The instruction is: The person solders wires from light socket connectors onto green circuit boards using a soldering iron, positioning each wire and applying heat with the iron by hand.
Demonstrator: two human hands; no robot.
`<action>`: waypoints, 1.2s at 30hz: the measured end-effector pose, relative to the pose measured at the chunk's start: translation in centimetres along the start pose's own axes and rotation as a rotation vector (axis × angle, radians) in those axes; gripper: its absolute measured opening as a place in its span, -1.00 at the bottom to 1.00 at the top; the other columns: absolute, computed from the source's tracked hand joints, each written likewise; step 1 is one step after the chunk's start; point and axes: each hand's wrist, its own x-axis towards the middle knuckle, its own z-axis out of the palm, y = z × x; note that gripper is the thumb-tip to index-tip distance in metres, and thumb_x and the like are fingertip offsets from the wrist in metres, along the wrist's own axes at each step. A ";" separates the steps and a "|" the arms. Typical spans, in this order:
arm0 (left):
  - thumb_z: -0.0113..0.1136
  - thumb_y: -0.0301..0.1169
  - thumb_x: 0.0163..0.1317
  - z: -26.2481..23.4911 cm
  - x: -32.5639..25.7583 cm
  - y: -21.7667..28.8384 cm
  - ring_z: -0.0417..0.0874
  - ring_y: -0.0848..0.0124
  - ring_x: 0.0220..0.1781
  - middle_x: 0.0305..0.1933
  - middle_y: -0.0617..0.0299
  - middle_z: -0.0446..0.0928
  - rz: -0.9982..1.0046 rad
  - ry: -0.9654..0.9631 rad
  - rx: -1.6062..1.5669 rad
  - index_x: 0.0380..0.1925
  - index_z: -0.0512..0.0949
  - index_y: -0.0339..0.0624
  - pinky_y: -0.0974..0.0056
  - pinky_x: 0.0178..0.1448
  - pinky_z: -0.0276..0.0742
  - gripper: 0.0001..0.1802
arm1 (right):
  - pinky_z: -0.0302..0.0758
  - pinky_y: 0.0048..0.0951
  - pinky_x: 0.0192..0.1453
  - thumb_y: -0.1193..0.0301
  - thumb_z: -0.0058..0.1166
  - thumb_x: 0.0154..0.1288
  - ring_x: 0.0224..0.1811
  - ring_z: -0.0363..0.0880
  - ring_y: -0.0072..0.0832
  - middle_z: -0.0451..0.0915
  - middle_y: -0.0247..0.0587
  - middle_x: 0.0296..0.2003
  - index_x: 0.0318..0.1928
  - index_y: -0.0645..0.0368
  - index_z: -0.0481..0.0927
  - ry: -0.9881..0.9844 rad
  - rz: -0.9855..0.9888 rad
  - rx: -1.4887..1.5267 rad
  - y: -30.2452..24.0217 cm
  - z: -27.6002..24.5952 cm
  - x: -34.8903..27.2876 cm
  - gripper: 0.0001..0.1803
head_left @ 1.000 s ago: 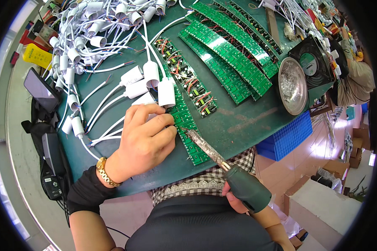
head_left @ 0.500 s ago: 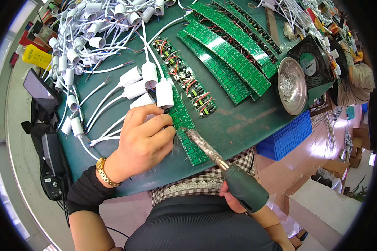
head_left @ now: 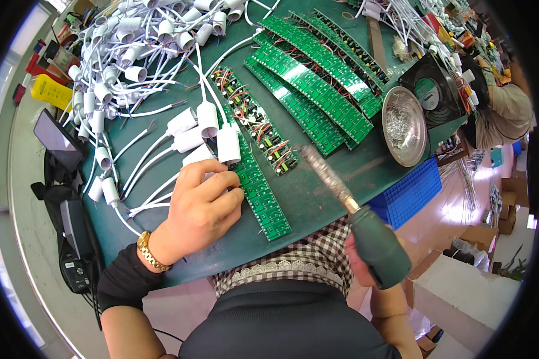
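Observation:
My left hand is closed at the left edge of a green circuit board strip; its curled fingertips hide what they pinch. Just above those fingers are white lamp holders with white cables, one partly under the hand. My right hand grips the dark green handle of a large soldering iron. The iron's crusted metal tip is in the air, right of the strip and apart from it. Alongside lies another strip packed with small components and red wires.
Several green boards lie stacked at the back. On the right are a metal bowl with silvery bits, a black fan and a blue crate below the table edge. White lamp holders with cables heap up at back left.
The soldering iron has lifted off the board strip and moved right and away, with my right hand. My left hand has stayed closed at the strip, shifting slightly in the view.

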 end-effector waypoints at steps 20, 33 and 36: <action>0.38 -0.64 -0.23 0.2 -0.3 -0.4 0.54 0.09 -0.07 -0.23 0.19 0.57 0.017 0.017 -0.067 -0.41 0.57 -0.22 0.13 -0.02 0.51 -0.71 | 0.57 -0.49 -0.26 0.32 0.16 0.25 -0.36 0.60 -0.54 0.58 -0.25 -0.36 -0.23 0.26 0.58 -0.246 0.126 0.376 -3.8 2.6 -0.7 -0.76; 0.37 -0.64 -0.22 0.2 -0.4 -0.3 0.55 0.10 -0.08 -0.24 0.20 0.58 0.017 0.023 -0.058 -0.42 0.58 -0.22 0.15 -0.02 0.52 -0.72 | 0.56 -0.38 -0.39 0.54 0.27 -0.02 -0.42 0.64 -0.22 0.66 -0.10 -0.30 -0.21 0.26 0.63 -0.190 0.053 0.341 -3.7 3.9 -0.8 -0.72; 0.37 -0.64 -0.22 0.1 -0.3 -0.3 0.55 0.10 -0.07 -0.24 0.21 0.58 0.017 0.020 -0.057 -0.42 0.58 -0.22 0.15 -0.01 0.52 -0.73 | 0.56 -0.38 -0.38 0.54 0.27 -0.02 -0.41 0.64 -0.22 0.66 -0.10 -0.29 -0.22 0.25 0.64 -0.177 0.068 0.368 -3.7 4.0 -0.9 -0.73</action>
